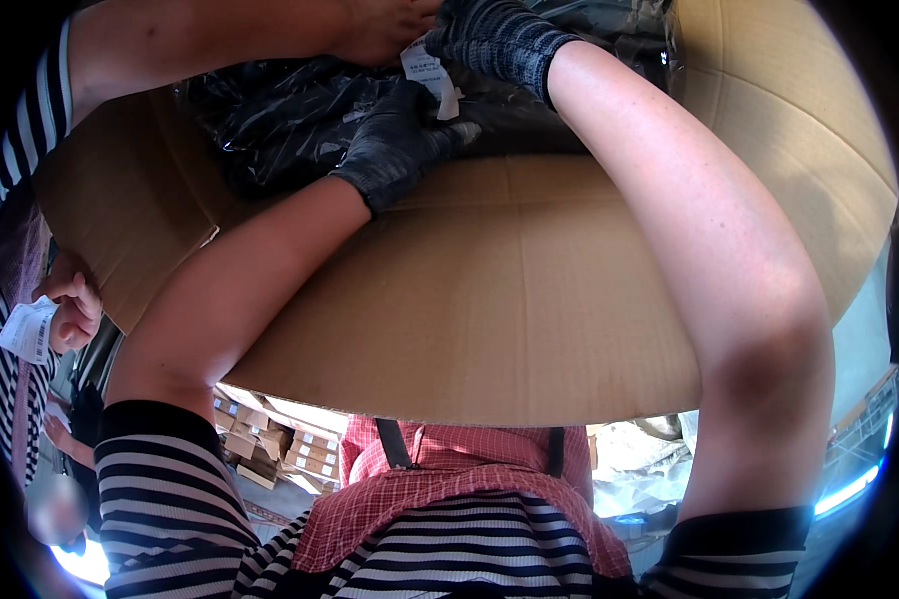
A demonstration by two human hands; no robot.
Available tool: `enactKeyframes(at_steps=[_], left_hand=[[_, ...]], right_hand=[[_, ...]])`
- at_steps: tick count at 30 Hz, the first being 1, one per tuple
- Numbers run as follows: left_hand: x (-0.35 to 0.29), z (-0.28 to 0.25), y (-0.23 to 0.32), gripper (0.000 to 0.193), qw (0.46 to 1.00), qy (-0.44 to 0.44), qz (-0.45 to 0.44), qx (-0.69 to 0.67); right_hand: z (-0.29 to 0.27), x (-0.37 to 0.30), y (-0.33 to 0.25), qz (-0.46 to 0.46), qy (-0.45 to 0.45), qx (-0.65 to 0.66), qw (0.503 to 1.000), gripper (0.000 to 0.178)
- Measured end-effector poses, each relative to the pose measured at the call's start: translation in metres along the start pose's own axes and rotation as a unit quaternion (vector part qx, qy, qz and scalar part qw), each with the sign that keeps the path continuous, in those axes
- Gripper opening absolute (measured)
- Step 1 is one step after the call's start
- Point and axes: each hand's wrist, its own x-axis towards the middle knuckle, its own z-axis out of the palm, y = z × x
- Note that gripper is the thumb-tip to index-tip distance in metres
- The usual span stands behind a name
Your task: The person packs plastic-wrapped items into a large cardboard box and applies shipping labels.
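Black goods in shiny clear plastic (pixel 270 120) lie inside a large cardboard box (pixel 489 290). My left hand (pixel 400 140), in a dark grey knitted glove, rests on the plastic with its thumb spread away from the fingers. At the upper edge, my right hand (pixel 499 45), gloved alike, has its fingers curled in; their tips are partly cut off, and what they hold is hidden. A white printed label (pixel 430 75) hangs just below it, above my left hand. Another person's bare hand (pixel 385 25) reaches in from the left and meets my right fingers.
At the left, outside the box, the other person's second hand (pixel 75 299) holds a white paper tag (pixel 30 329). The box's near flap (pixel 469 389) bends toward my chest. Below it, stacked small brown cartons (pixel 280 439) and pale plastic wrapping (pixel 639 464) show.
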Motion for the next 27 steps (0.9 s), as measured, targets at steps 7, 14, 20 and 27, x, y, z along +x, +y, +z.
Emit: enactKeyframes(at_steps=[7, 14, 20, 27], left_hand=[[0.014, 0.007, -0.035, 0.038, 1.0, 0.02, 0.016, 0.005], [0.019, 0.01, -0.05, 0.04, 0.999, 0.013, 0.047, 0.009], [0.018, 0.004, -0.063, 0.039, 0.999, 0.012, 0.048, 0.004], [0.014, -0.004, -0.05, 0.035, 0.998, -0.003, 0.05, -0.032]], right_hand=[[-0.01, 0.003, -0.009, -0.002, 0.015, -0.004, 1.0, 0.025], [0.002, 0.003, -0.002, 0.026, 0.017, 0.009, 0.999, 0.025], [0.014, 0.02, -0.002, 0.017, 0.057, 0.044, 0.997, 0.026], [0.018, 0.01, -0.001, 0.037, 0.118, 0.039, 0.992, 0.029]])
